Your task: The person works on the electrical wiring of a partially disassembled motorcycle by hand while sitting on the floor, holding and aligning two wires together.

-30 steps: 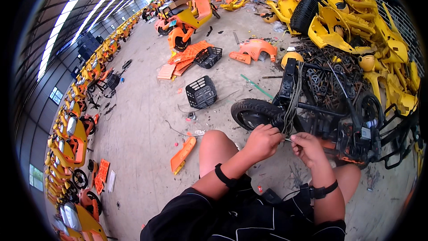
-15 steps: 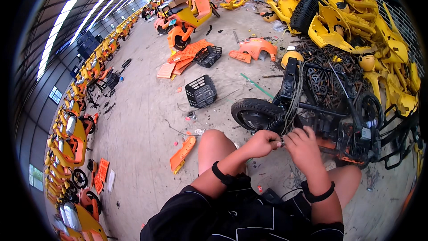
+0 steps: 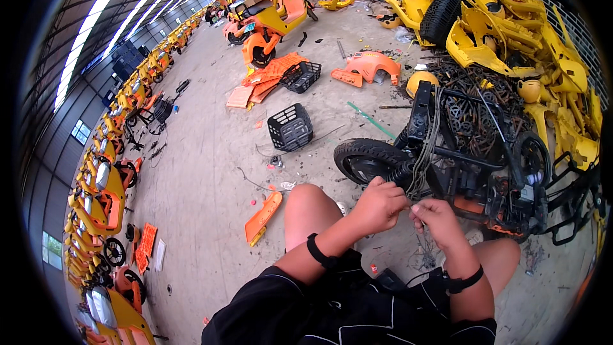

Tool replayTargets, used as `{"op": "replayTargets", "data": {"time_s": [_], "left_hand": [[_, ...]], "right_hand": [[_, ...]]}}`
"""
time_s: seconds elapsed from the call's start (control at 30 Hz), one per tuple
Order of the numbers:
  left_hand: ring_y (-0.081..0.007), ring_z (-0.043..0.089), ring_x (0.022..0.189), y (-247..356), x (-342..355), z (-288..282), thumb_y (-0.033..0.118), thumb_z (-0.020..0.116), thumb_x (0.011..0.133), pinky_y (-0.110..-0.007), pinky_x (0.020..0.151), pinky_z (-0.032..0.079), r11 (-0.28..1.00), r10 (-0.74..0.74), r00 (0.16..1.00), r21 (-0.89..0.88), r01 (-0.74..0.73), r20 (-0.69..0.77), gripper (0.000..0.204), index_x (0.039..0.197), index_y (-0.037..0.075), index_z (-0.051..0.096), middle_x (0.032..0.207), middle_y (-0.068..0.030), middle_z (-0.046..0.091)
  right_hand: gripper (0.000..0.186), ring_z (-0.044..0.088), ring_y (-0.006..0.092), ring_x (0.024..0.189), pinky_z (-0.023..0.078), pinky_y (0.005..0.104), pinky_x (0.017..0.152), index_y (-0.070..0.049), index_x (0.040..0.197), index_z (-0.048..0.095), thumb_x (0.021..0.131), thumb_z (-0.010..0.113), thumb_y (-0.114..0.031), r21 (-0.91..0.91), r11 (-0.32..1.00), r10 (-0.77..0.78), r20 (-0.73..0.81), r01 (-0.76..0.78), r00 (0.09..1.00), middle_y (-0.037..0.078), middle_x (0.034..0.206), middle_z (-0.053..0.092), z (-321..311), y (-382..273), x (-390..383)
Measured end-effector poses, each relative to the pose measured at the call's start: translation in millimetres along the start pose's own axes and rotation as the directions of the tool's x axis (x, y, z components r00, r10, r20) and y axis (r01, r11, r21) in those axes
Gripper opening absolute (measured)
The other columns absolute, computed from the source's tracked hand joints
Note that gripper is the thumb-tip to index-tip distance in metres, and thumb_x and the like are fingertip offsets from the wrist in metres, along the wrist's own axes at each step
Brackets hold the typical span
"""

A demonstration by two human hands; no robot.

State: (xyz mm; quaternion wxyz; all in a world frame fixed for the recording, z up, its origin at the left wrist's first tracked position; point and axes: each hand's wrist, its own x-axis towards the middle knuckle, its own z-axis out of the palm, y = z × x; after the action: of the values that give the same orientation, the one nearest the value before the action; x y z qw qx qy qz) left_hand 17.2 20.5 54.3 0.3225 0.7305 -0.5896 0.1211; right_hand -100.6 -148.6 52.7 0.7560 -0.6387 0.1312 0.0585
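Note:
My left hand point(image 3: 382, 206) is closed, its fingertips pinched together close to those of my right hand point(image 3: 437, 220). The right hand is closed too, thumb against its curled fingers. Between them shows a short bit of what looks like thin cable point(image 3: 410, 207); its end is hidden by the fingers. Just above hangs a bundle of grey cables point(image 3: 426, 153), looped down from the black frame of a stripped scooter point(image 3: 469, 158). The scooter's black wheel point(image 3: 367, 161) lies beyond my left hand, with a spring damper beside it.
Black crates point(image 3: 290, 128) and an orange panel point(image 3: 264, 217) lie on the concrete floor. Past the scooter are a heap of dark metal parts point(image 3: 472, 102) and piled yellow body panels point(image 3: 504, 32). Yellow scooters point(image 3: 105, 198) line the left wall. An orange-yellow scooter point(image 3: 274, 16) stands farther back.
Both hands have come slightly down and toward me, away from the cable bundle. My right hand has turned, its thumb now showing against the fingers. The view has shifted slightly.

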Motion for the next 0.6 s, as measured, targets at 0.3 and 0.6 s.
{"op": "replayTargets", "data": {"time_s": [0.3, 0.6], "left_hand": [[-0.0242, 0.056, 0.071, -2.4, 3.5, 0.5, 0.005, 0.068, 0.068, -0.037, 0.067, 0.038, 0.999, -0.037, 0.999, -0.038, 0.038, 0.021, 0.02, 0.087, 0.011, 0.072, 0.071, -0.0031, 0.057], [-0.0102, 0.057, 0.066, -25.2, -10.3, 14.8, 0.015, 0.068, 0.09, -0.027, 0.06, 0.043, 0.403, -0.454, 0.67, -0.536, 0.742, 0.588, 0.013, 0.089, 0.004, 0.074, 0.071, -0.0019, 0.066]], "right_hand": [[0.025, 0.06, 0.0237, 0.072, 0.048, 0.0382, 0.071, 0.001, 0.098, 0.066, 0.09, 0.068, -0.022, -0.238, 0.95, -0.216, -0.029, 0.203, 0.976, 0.008, 0.079, 0.063, -13.0, 12.9, 7.4], [0.041, 0.056, 0.0251, 0.113, 0.041, 0.0429, 0.098, -0.007, 0.113, 0.065, 0.075, 0.073, -0.017, -0.929, -0.136, -0.653, 0.346, 0.345, 0.674, 0.007, 0.113, 0.062, 4.5, -23.6, -16.6]]}}
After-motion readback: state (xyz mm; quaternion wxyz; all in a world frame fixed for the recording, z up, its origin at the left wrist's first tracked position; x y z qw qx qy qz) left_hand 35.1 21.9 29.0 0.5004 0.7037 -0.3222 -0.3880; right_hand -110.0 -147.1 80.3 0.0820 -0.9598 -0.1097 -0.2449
